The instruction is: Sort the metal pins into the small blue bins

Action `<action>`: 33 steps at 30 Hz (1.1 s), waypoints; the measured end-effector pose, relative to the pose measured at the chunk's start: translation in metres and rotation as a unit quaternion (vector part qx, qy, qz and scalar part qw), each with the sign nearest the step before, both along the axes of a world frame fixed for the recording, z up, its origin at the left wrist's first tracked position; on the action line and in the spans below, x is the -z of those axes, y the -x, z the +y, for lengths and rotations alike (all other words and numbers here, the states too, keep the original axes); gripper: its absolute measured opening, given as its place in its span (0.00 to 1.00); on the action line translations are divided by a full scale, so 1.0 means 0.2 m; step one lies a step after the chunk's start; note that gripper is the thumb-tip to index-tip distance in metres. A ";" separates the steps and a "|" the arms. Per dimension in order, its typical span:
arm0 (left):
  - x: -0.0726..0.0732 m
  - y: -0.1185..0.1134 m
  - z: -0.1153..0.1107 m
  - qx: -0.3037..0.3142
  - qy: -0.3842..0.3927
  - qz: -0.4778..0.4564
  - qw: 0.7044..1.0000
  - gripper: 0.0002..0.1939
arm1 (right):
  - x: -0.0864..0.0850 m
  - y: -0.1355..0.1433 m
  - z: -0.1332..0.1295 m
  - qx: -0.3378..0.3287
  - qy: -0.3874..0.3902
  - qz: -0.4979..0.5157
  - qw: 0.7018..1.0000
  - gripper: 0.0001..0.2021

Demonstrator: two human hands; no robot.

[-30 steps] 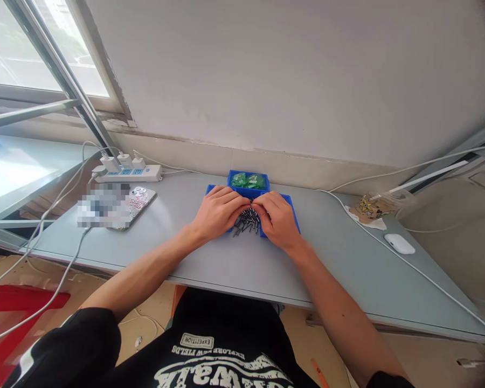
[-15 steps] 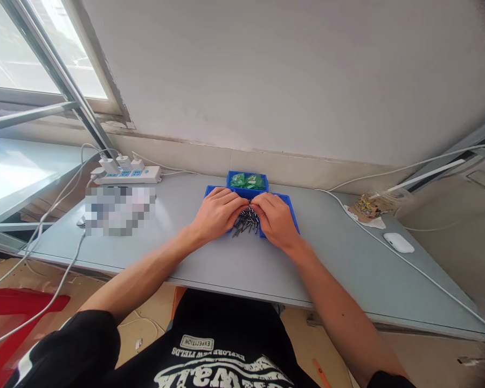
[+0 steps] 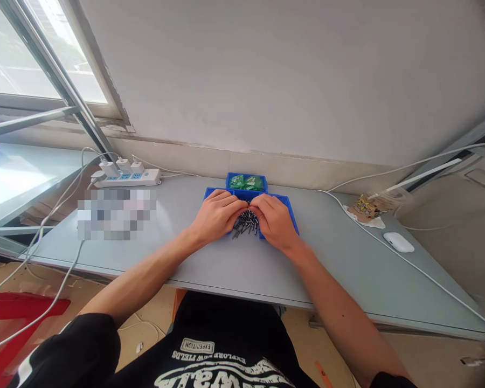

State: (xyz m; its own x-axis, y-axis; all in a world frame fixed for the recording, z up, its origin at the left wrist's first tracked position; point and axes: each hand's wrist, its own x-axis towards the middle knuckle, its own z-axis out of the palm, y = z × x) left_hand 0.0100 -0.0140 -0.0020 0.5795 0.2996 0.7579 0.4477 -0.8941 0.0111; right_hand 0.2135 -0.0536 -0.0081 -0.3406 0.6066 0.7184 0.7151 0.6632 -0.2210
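My grey table (image 3: 234,264) carried blue bins (image 3: 290,207) clustered toward the middle of its back edge, with dark metal pieces (image 3: 247,223) heaped among them. I had a power strip (image 3: 139,180) at the back left corner, something blurred out (image 3: 117,214) in front of it, and, toward the right edge, a cup (image 3: 366,207) on a tissue (image 3: 379,223), a white case (image 3: 399,242) and a cable (image 3: 428,282).

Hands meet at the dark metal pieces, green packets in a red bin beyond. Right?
The head view shows a blue bin, not red. Left hand and right hand meet at the dark metal pieces, green packets in the bin beyond.
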 end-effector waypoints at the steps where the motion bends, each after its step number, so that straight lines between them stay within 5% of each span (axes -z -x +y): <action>1: 0.00 0.00 0.00 0.002 -0.002 0.000 1.000 0.12 | 0.00 0.00 0.00 0.001 0.000 -0.002 1.000 0.12; 33: 0.04 0.01 0.01 0.012 0.080 0.046 0.996 0.16 | 0.01 0.00 0.01 0.007 0.023 -0.006 1.000 0.14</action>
